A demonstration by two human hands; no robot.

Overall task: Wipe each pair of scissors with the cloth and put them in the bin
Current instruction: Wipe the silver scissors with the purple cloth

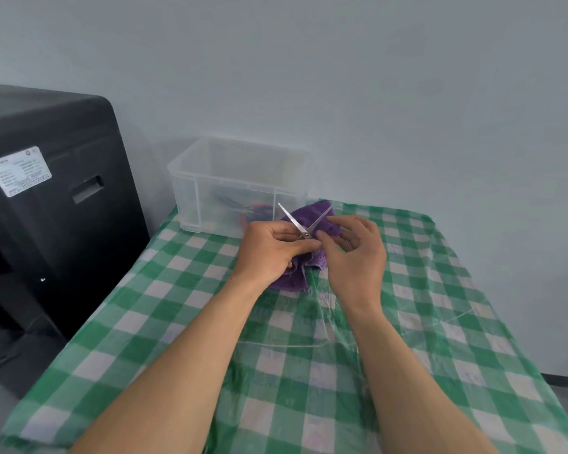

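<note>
A pair of silver scissors (300,224) stands with its blades spread in an X above a purple cloth (315,217). My left hand (269,250) grips the scissors by the handles, which are hidden inside the fingers. My right hand (354,253) is just right of the pivot; its thumb tip touches the pivot and its index tip sits by the right blade. The cloth lies bunched on the table under both hands. A clear plastic bin (210,178) stands behind, at the table's far left, with several coloured scissors inside.
The table wears a green and white checked cover (276,371) with loose threads. A large black machine (46,198) stands close on the left. A pale wall runs behind the table. The table's right edge falls away near the floor.
</note>
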